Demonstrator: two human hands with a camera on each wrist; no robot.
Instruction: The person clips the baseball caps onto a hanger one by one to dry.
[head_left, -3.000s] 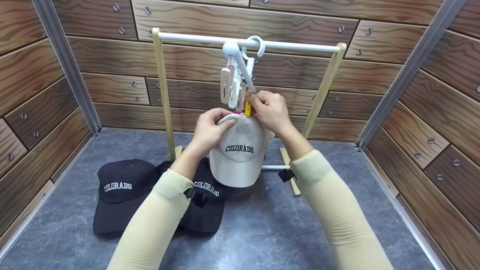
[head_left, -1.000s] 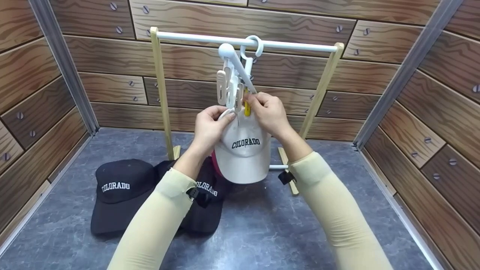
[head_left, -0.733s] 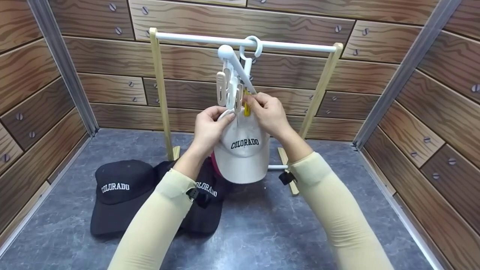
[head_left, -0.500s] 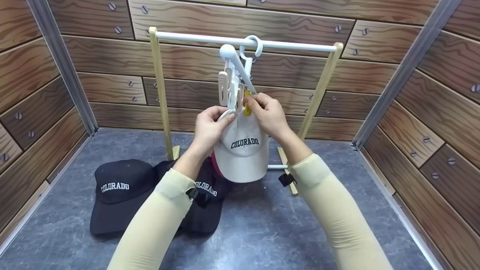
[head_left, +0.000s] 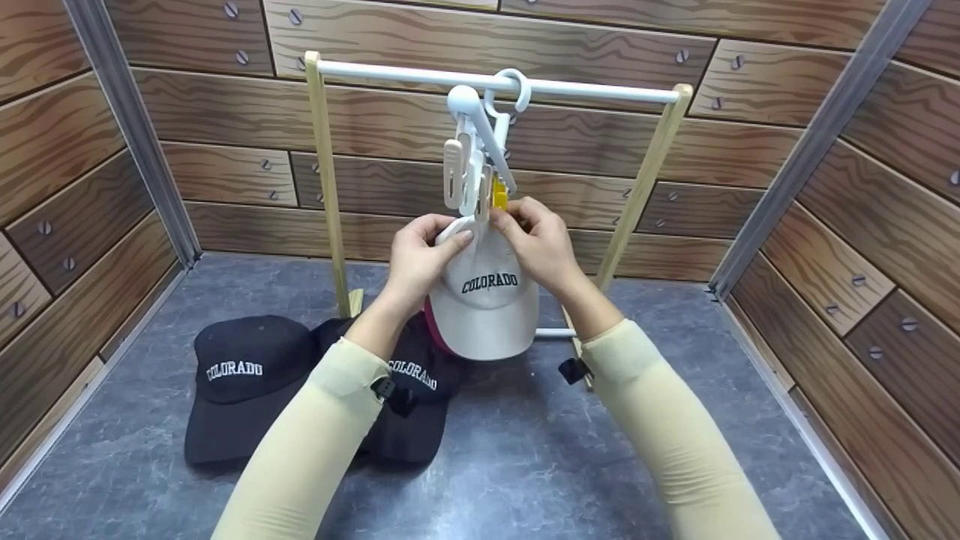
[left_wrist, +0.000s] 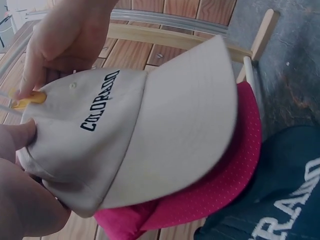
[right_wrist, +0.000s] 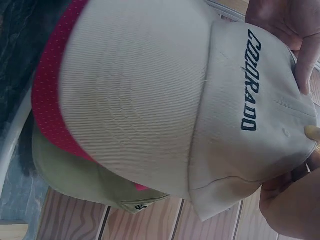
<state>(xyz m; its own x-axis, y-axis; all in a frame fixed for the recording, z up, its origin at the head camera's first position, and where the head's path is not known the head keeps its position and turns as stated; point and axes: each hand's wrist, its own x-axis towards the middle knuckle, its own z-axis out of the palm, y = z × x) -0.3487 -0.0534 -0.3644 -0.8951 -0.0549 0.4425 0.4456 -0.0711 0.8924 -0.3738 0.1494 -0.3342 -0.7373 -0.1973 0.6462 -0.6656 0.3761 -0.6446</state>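
Observation:
A white cap point(head_left: 491, 300) lettered COLORADO hangs brim down under a row of beige and white clothes pegs point(head_left: 454, 174). My left hand point(head_left: 424, 251) pinches the left side of its crown, thumb in front. My right hand point(head_left: 540, 240) has thumb and fingertips at the top of the crown, pinching the lower part of a yellow clothes peg point(head_left: 500, 193). The peg's yellow end lies against the crown in the left wrist view. Close behind the white cap is a pink dotted cap point(left_wrist: 240, 150). An olive cap point(right_wrist: 75, 172) shows farther back in the right wrist view.
The white peg hanger point(head_left: 487, 139) hooks over the bar point(head_left: 600, 90) of a wooden-legged rack point(head_left: 324, 180). Two black COLORADO caps lie on the grey tabletop: one left point(head_left: 251, 360), another point(head_left: 412, 420) partly under my left forearm. Wood-patterned walls enclose the space.
The white cap has risen slightly and shifted right, with the pink brim showing at its left. My right fingers have slid from the yellow peg's upper handles down toward the crown.

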